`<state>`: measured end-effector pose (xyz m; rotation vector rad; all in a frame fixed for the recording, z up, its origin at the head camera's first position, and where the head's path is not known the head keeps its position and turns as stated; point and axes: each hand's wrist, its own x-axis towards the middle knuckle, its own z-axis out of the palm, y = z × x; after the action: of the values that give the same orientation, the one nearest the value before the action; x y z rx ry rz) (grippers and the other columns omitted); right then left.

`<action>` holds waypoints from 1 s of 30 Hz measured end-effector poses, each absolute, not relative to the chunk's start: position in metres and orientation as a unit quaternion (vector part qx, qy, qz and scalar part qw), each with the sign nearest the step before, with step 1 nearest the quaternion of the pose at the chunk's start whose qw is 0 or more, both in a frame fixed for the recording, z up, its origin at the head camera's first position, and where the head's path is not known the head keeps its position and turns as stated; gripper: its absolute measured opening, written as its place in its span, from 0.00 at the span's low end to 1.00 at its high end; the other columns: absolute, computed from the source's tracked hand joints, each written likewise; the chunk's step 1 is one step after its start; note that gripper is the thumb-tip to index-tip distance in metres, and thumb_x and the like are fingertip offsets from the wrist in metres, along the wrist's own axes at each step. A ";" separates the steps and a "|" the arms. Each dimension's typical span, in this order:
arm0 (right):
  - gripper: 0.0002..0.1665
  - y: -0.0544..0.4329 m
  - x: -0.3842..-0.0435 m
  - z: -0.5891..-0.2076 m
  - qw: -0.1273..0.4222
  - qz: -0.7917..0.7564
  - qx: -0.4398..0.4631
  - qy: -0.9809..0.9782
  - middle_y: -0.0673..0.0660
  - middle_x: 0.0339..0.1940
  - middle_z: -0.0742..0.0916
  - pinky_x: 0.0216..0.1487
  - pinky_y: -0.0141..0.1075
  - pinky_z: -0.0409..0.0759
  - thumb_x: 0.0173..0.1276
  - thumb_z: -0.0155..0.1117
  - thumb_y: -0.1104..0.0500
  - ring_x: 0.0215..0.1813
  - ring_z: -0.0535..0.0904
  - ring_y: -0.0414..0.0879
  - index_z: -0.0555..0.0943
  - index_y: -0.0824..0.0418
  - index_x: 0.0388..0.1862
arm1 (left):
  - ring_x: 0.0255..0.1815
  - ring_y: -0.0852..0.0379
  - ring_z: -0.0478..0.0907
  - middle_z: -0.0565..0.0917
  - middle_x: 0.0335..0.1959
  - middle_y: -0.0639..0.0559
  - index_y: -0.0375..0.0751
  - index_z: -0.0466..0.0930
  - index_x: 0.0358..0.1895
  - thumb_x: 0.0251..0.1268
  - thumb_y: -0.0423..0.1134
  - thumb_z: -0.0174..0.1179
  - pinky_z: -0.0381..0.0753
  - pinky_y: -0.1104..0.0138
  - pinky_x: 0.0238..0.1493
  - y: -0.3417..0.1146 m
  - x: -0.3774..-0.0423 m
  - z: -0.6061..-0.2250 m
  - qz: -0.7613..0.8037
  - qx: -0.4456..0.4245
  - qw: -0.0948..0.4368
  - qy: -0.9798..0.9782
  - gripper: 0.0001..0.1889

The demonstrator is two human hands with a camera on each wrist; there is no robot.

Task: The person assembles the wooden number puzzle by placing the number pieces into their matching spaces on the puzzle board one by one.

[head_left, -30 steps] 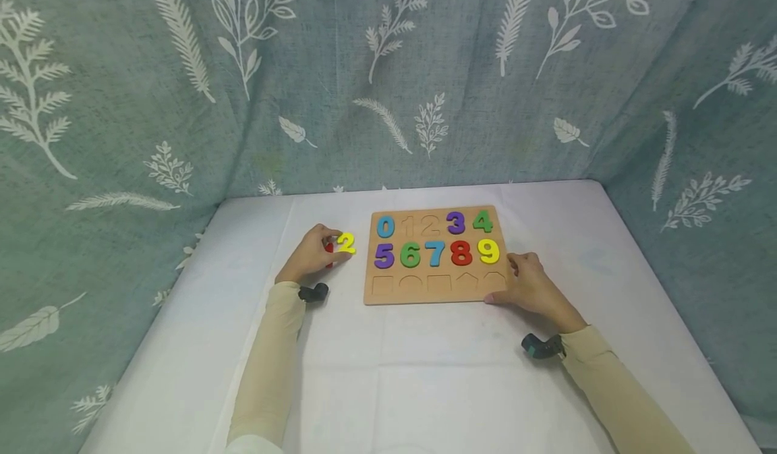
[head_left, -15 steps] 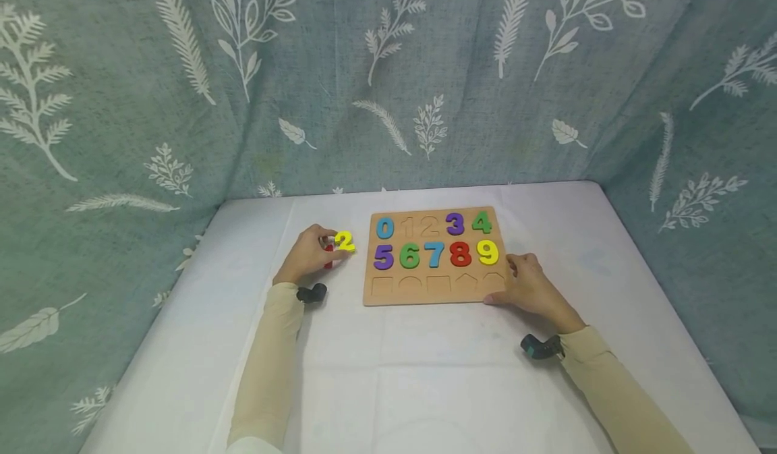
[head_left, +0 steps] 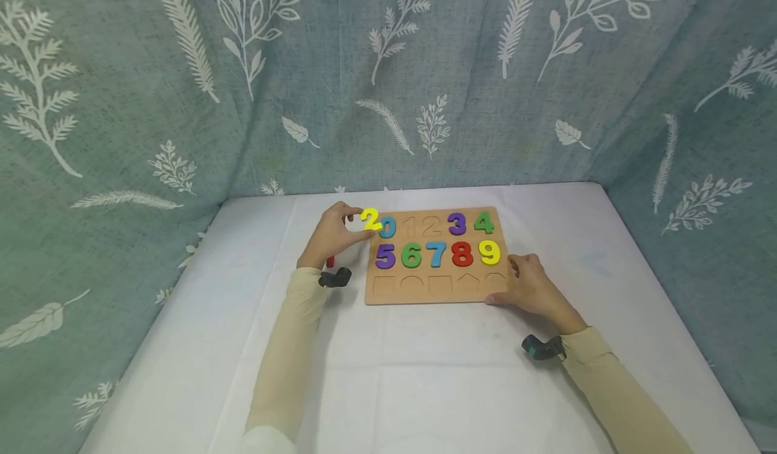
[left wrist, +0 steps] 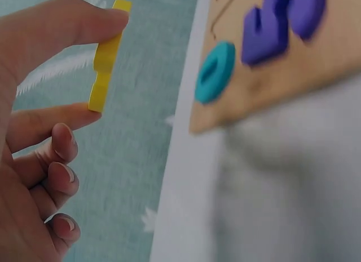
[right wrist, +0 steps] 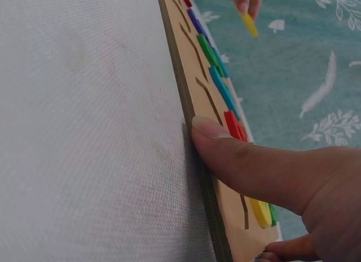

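My left hand (head_left: 330, 237) pinches a yellow number 2 puzzle piece (head_left: 371, 219) between thumb and index finger, above the board's upper left corner. In the left wrist view the yellow 2 (left wrist: 108, 62) appears edge-on, off the table, with the other fingers curled below it. The wooden number puzzle board (head_left: 437, 296) lies flat, bearing coloured numerals such as the blue 0 (head_left: 387, 227) and purple 3 (head_left: 457, 224). My right hand (head_left: 535, 292) holds the board's lower right corner, its thumb (right wrist: 225, 146) on the front edge and fingers at the right side.
A red piece (head_left: 330, 262), partly hidden behind the left wrist, lies on the white tablecloth (head_left: 425, 373) left of the board. Outlines of 1, 2 and a row of shapes show on the board. A leaf-patterned curtain (head_left: 340, 144) stands around the table's back and sides.
My left hand has lifted the yellow 2 and carried it right and away from me, from beside the board to over its corner. The red piece stays behind. My right hand has not moved.
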<state>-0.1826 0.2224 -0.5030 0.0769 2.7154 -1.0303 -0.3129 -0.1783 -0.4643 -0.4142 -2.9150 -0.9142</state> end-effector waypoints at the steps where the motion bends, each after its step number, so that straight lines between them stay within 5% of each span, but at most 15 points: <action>1: 0.70 0.222 -0.183 -0.503 0.117 -0.353 0.028 0.928 0.75 0.67 0.68 0.68 0.60 0.76 0.52 0.85 0.42 0.68 0.70 0.69 0.57 0.75 0.80 | 0.41 0.48 0.68 0.79 0.46 0.36 0.40 0.83 0.63 0.55 0.54 0.76 0.67 0.59 0.39 -0.173 -0.315 -0.464 -0.297 -0.140 0.031 -0.944 0.34; 30: 0.70 0.219 -0.184 -0.504 0.124 -0.349 0.052 0.927 0.73 0.69 0.67 0.70 0.58 0.75 0.51 0.86 0.43 0.72 0.69 0.69 0.56 0.73 0.81 | 0.46 0.51 0.74 0.79 0.47 0.47 0.42 0.81 0.67 0.57 0.57 0.75 0.73 0.55 0.51 -0.075 -0.340 -0.486 -0.262 -0.207 -0.024 -0.942 0.36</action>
<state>-0.1842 0.2189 -0.5036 0.1520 2.7044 -1.0179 -0.3402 -0.0751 -0.4860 -0.6588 -3.0067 -0.8357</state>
